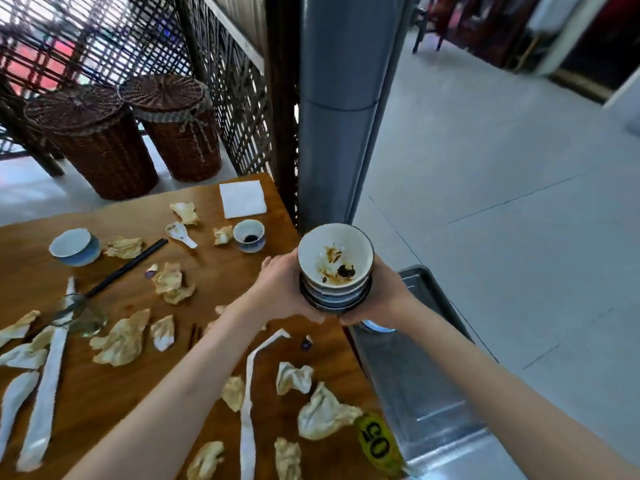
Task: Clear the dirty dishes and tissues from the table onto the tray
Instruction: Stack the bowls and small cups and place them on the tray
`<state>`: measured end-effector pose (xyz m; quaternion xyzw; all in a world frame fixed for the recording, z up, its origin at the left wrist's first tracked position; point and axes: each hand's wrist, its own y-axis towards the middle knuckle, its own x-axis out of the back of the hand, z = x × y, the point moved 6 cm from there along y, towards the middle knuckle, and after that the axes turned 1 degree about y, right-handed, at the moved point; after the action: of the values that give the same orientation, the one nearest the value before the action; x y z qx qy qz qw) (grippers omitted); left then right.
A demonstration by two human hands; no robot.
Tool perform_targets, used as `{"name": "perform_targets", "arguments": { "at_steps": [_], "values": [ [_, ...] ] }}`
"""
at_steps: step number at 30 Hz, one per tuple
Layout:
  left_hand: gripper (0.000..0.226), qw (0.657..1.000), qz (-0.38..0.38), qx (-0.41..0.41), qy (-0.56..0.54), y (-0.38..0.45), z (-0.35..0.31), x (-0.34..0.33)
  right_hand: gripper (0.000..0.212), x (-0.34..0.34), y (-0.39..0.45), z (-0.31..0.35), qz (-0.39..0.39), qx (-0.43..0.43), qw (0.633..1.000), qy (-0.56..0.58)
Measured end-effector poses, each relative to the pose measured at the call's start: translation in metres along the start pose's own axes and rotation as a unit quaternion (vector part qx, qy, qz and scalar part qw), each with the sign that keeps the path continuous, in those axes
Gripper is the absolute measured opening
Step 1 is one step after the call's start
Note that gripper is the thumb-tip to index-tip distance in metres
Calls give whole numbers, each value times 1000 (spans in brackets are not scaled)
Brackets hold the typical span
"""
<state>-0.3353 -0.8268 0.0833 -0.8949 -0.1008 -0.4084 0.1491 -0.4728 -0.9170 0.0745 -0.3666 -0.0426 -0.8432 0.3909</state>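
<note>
Two bare forearms reached forward from the bottom of the frame, converging over the right edge of the wooden tabletop (114,386). Beside that edge sat the metal tray (408,386), grey and shiny, a bluish dish partly hidden under the right wrist. Left hand (280,289) and right hand (384,292) cupped a stack of bowls (335,271) from either side, fingers curled round its lower bowls, thumbs nearly meeting underneath. The stack was held above the gap where the tabletop meets the tray, tilted toward the camera. Top bowl white inside with a dark rim, smeared with orange sauce and a dark blob; the bowls below showed only dark bluish rims, count unclear. Crumpled tissues (123,337), yellow-stained, lay scattered across the tabletop with long white paper strips. A clean folded napkin (242,199) sat at the far corner. A pale blue bowl (74,245) stood far left, a small cup (249,235) with dark sauce near the middle. Black chopsticks (128,266) lay diagonally, a white spoon (180,233) beside them. A yellow tag marked 05 (379,445) was at the near edge.
</note>
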Motion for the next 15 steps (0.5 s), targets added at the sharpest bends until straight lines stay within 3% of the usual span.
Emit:
{"name": "perform_targets", "arguments": {
  "at_steps": [5,15],
  "values": [
    [98,998,2,-28,-61,20,-59,-57,98,47,-16,-71,5,-45,999,-13],
    [97,988,-57,4,-141,69,-114,-174,112,109,-12,-185,55,-4,998,22]
  ]
}}
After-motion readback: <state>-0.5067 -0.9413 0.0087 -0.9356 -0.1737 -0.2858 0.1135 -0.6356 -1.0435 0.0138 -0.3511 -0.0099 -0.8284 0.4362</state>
